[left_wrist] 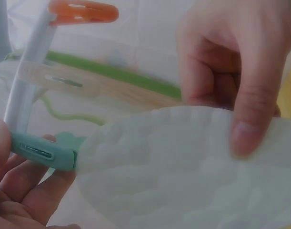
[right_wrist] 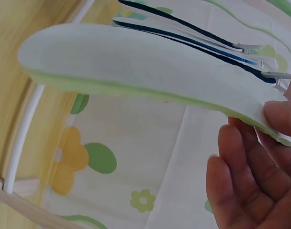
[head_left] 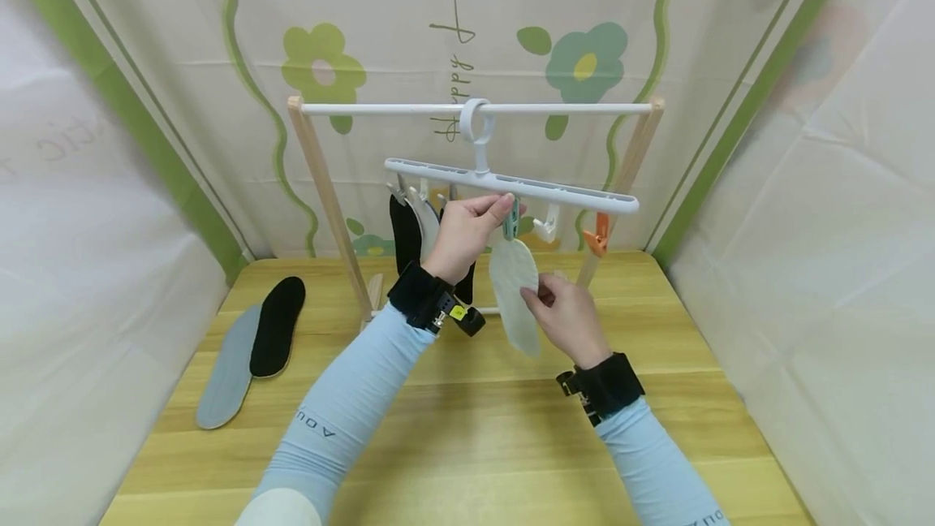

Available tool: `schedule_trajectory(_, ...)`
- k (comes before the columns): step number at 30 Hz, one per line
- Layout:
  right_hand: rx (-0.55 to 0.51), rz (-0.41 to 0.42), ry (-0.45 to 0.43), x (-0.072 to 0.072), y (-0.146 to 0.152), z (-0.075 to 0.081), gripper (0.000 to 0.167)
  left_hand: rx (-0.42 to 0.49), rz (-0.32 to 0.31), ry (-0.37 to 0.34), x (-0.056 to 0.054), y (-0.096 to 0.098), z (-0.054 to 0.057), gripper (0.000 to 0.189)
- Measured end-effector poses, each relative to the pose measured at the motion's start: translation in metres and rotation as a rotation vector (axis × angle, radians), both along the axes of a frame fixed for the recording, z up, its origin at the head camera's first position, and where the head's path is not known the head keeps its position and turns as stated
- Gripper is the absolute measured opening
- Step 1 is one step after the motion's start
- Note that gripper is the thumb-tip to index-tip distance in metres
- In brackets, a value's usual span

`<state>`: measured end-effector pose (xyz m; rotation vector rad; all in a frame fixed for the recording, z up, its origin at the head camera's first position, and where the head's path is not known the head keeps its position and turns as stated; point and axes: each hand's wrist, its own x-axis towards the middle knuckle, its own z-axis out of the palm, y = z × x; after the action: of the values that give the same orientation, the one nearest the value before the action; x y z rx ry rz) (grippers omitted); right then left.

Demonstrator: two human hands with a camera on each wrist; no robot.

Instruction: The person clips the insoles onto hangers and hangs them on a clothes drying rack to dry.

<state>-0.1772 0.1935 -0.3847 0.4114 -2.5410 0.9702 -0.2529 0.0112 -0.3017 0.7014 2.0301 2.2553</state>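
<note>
My left hand [head_left: 462,238] pinches a green clothespin [head_left: 511,222] that hangs from a white clip hanger [head_left: 504,183]. Below it, a pale insole [head_left: 514,291] hangs with its top end right at the clothespin's mouth. My right hand [head_left: 573,319] pinches that insole by its side edge, thumb on one face and fingers behind, as the left wrist view shows. A light green rim runs round the insole [right_wrist: 135,71] in the right wrist view. To the right on the hanger are a white clothespin [head_left: 546,226] and an orange clothespin [head_left: 597,235], both holding nothing.
Black insoles [head_left: 405,230] and a light one hang from the hanger's left end, partly behind my left hand. The hanger hooks over the white bar [head_left: 380,109] of a wooden stand [head_left: 325,193]. A grey insole [head_left: 226,372] and a black insole [head_left: 279,327] lie on the left of the table [head_left: 467,445].
</note>
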Motion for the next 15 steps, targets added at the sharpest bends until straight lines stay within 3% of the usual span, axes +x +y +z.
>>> schedule_trajectory(15, -0.013, -0.03, 0.022, -0.0034, -0.0063, 0.0048, 0.016, 0.006, 0.022, 0.017, 0.001, 0.0018, 0.0008, 0.033)
